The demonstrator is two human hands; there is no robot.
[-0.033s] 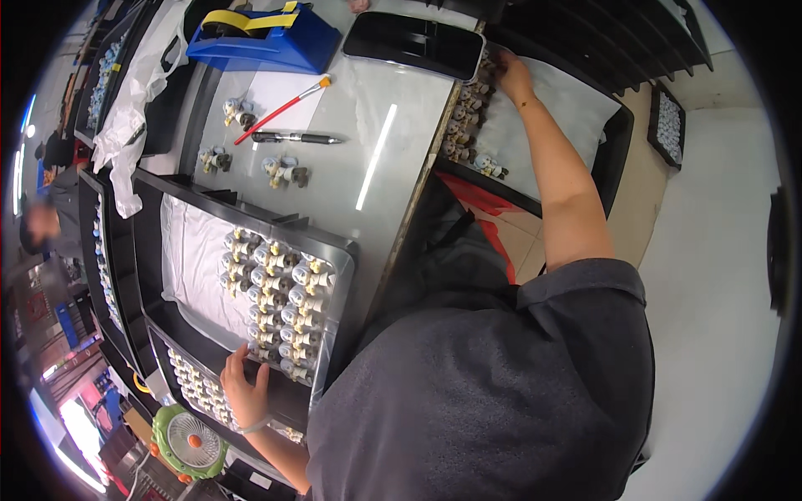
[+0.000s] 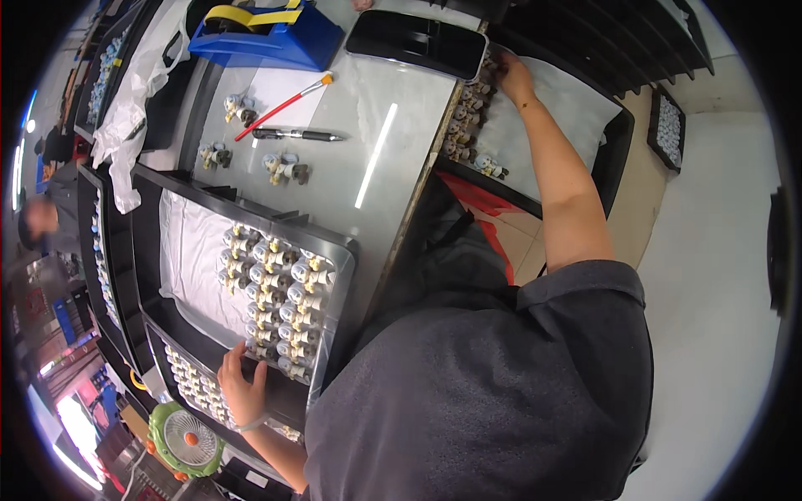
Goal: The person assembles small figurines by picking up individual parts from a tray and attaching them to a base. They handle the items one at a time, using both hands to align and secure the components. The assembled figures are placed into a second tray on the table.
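Observation:
My left hand (image 2: 242, 391) rests at the near end of a black tray (image 2: 351, 259), thumb and fingers apart, its fingertips beside the last of several small figurines (image 2: 266, 288) with pale blue-grey heads. These stand in rows on white lining. Out to the right, my right hand (image 2: 515, 79) reaches into a second black tray (image 2: 616, 159). Its fingers are bent together at the far end of a row of figurines (image 2: 464, 121); the fingertips are partly hidden there, apparently on one figurine. One more figurine (image 2: 491, 167) lies at that tray's near edge.
On the table lie three loose figurines (image 2: 286, 169), a red brush (image 2: 284, 106), a black pen (image 2: 296, 134) and a phone (image 2: 416, 46). A blue tape dispenser (image 2: 267, 37) stands behind them. At lower left are another filled tray (image 2: 196, 384) and a green fan (image 2: 188, 438).
The view has shifted very slightly. Both hands stay in the same places, and no figurine has visibly moved.

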